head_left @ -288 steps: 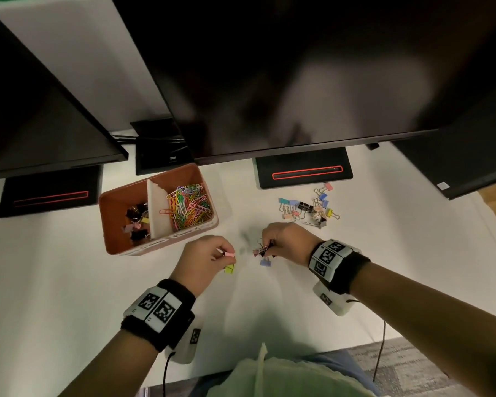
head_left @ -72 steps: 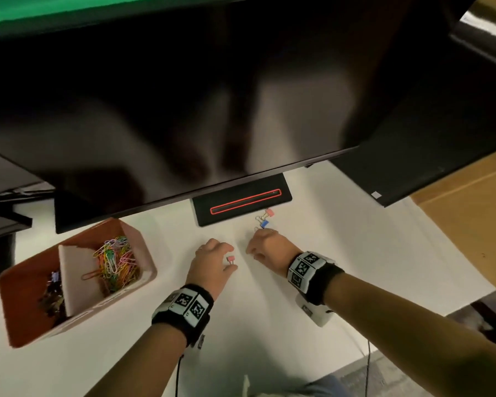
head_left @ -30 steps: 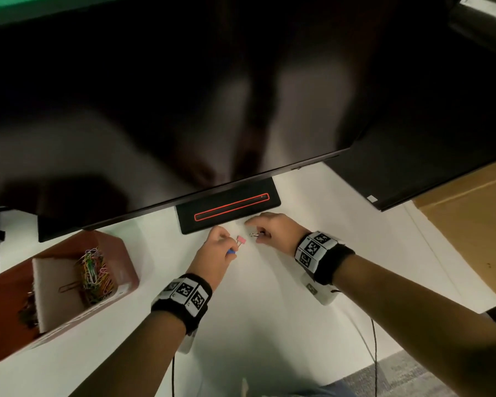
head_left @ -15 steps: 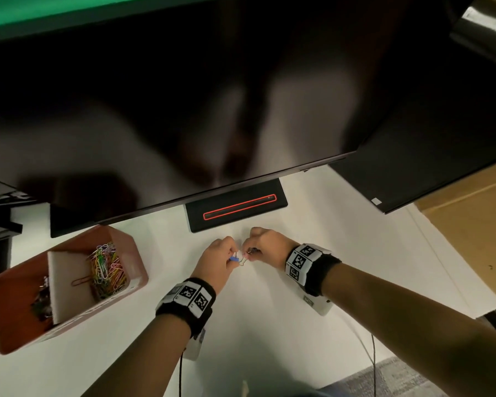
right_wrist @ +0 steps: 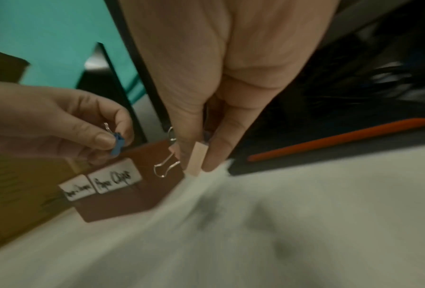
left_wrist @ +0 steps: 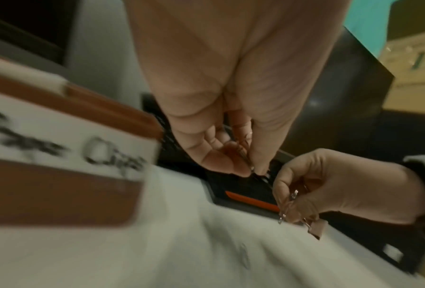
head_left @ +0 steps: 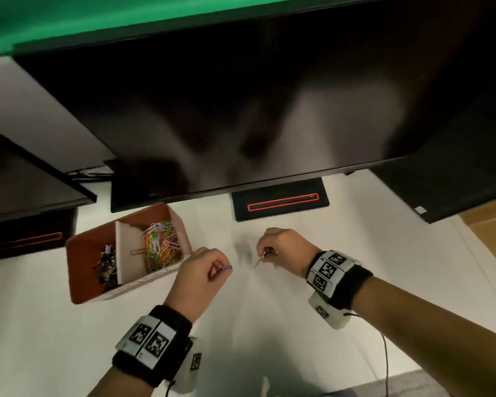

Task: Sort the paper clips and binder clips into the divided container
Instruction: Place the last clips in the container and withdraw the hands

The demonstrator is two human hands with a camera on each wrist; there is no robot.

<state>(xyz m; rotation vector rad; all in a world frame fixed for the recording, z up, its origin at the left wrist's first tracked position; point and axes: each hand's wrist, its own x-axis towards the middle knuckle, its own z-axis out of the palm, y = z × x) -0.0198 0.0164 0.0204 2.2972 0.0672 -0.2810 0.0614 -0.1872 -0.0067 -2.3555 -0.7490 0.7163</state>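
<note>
Sitting at the far left of the white desk (head_left: 269, 325), the divided container (head_left: 83, 285) has its near wall turned to the person, with dark binder clips (head_left: 106, 263) heaped in the left compartment and coloured paper clips (head_left: 161, 245) in the right, a white partition (head_left: 129, 253) between them (the right wrist view shows handwritten labels on the near wall, the larger one reading "Paper Clips").

Just right of the container, the left hand (head_left: 201, 275) is lifted off the desk, thumb and forefinger pinched on a small blue binder clip (right_wrist: 117, 145). Further right, apart from it, the right hand (head_left: 287, 250) has its fingers closed on a pale pink binder clip (right_wrist: 196, 158), its wire handle (right_wrist: 166, 167) sticking out toward the container.

The step in hand looks like the carry: both clips are picked up and neither is yet over the box. No loose clips show on the desk, so these may be the last. Next, each hand has to pass over the near rim and the paper-clip side, clear the partition, and let go only above the left compartment.

For room, bare desk lies between the hands and the box. The low bottom edge of the monitor (head_left: 241, 110) overhangs the container's far side, and its stand base (head_left: 279, 200) sits behind the right hand, so approaching low from the near side seems the freer way.
</note>
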